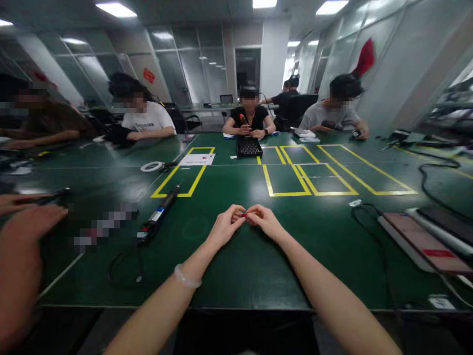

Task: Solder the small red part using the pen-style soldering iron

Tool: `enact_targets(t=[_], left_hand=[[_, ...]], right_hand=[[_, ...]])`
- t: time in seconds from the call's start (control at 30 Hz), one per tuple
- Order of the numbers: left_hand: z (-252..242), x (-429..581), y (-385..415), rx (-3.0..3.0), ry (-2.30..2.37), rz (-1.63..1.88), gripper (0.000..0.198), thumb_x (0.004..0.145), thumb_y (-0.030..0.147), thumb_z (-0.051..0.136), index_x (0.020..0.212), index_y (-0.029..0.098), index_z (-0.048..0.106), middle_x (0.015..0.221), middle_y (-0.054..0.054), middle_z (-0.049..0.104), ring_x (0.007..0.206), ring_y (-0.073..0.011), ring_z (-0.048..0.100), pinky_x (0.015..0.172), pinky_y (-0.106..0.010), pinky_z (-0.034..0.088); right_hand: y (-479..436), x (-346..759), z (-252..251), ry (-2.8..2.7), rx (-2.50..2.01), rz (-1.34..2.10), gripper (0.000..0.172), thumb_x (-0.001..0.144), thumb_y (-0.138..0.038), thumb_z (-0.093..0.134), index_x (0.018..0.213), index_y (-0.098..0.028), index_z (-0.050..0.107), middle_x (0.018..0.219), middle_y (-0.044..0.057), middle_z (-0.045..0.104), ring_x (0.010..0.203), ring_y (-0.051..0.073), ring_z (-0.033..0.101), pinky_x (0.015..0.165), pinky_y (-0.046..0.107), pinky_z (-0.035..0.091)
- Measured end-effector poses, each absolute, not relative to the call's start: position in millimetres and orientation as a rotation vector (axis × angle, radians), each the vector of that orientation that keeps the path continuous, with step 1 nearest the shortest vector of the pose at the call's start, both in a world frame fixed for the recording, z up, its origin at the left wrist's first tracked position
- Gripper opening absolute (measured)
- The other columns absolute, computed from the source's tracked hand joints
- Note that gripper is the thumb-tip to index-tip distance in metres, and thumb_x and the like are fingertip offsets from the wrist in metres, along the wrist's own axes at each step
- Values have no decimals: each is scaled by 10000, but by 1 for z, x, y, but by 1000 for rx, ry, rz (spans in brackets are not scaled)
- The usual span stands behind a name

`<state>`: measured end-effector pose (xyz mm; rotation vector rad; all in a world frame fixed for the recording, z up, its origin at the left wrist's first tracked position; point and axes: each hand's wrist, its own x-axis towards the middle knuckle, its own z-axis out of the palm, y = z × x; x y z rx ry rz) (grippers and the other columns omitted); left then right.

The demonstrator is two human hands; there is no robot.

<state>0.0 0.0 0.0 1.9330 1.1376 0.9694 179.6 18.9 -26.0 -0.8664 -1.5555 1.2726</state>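
My left hand (226,225) and my right hand (263,220) meet fingertip to fingertip over the green table (236,276). Between the pinched fingers sits a tiny red and dark part (244,214), too small to name. Both hands have their fingers curled closed around it. A pale bracelet (186,278) circles my left wrist. A black electric screwdriver (158,217) with a cable lies on the table to the left of my hands.
Yellow tape rectangles (314,172) mark the table. A black tray (249,146), a white paper (196,159) and a tape roll (152,166) lie farther off. Flat devices (424,241) and cables sit at right. Several people sit around; a neighbour's hand (25,222) reaches in at left.
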Motion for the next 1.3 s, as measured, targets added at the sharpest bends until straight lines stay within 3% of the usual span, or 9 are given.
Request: enact_targets(t=[0.23,0.63,0.93,1.3], left_hand=[[10,3,-4,1961,1139,966,188,857,318,528,973,188,598,895,-21,669,835,-144,633,768,-260,478],[6,2,-3,2001,1125,955,198,861,299,520,1025,207,582,915,-18,671,868,-144,631,796,-259,471],[7,-1,-2,2000,1181,963,207,854,331,529,1002,200,592,936,-27,671,855,-148,632,769,-260,474],[8,0,-4,2070,1143,960,200,846,289,537,1016,207,601,929,-17,662,838,-135,618,778,-250,467]], right_hand=[[19,179,-25,-1536,-894,1299,322,816,-476,582,851,-156,584,673,12,627,585,114,563,547,234,439],[18,180,-25,-1526,-891,1321,330,823,-478,572,784,-151,568,617,10,621,538,111,557,548,248,450],[18,178,-28,-1500,-784,1337,310,733,-376,702,920,-180,552,746,-7,607,592,103,552,571,241,461],[19,180,-27,-1557,-864,1328,298,802,-442,614,847,-150,579,690,14,624,585,112,559,564,243,450]])
